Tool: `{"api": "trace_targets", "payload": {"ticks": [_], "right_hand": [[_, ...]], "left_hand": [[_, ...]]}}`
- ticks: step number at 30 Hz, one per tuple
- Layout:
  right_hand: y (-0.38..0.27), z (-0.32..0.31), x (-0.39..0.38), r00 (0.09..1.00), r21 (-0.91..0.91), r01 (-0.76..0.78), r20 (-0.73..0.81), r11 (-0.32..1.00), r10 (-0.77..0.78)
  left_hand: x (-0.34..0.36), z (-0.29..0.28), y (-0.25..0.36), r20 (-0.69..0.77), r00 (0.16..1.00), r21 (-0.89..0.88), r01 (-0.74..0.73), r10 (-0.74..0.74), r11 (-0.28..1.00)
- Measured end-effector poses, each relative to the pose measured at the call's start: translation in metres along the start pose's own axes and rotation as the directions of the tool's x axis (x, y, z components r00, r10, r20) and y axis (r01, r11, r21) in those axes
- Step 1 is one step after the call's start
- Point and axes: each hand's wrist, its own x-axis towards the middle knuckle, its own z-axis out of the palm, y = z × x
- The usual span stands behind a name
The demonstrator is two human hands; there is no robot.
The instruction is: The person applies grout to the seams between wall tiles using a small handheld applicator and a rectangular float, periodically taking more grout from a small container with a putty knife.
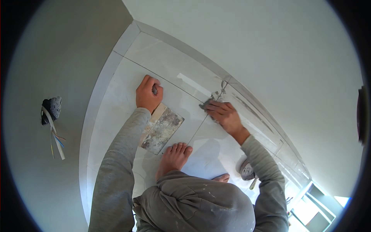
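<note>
My left hand [148,92] is closed around a small dark-grey lump [155,89], above the upper end of a stained rectangular board [164,129] with a tan strip along one side. On the pale glossy tiles [181,92], my right hand [228,118] presses bent fingers onto a dark-grey pad or lump [205,105], partly hidden by them. Grey smears [221,88] surround it where two tile joints cross. My bare foot [174,156] is just below the board.
A pale skirting strip [96,100] borders the floor along both walls [270,50]. Loose wires [57,141] hang from a wall cavity [51,106] at left. A bucket [246,170] with a handled tool [253,184] stands by my right forearm. A bright opening [307,208] shows at lower right.
</note>
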Motion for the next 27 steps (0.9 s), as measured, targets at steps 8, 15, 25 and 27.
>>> {"api": "trace_targets", "payload": {"ticks": [8,15,25,27], "right_hand": [[0.019,-0.013,0.011,0.983,0.036,0.146,0.109,0.989,-0.149],[0.015,-0.027,0.012,0.978,0.044,-0.028,0.209,0.999,0.018],[0.010,-0.018,0.031,0.959,0.084,0.143,0.235,0.986,-0.159],[0.011,-0.026,0.019,0.868,0.099,0.106,0.477,0.989,-0.141]], "left_hand": [[-0.003,-0.001,-0.001,0.034,0.999,0.008,0.021,-0.021,1.000],[-0.004,0.000,-0.003,-0.011,1.000,-0.007,-0.006,0.006,1.000],[-0.006,-0.001,0.000,0.032,0.999,-0.012,0.040,-0.040,0.999],[-0.005,-0.002,-0.002,0.021,0.999,-0.019,0.037,-0.037,0.999]]}}
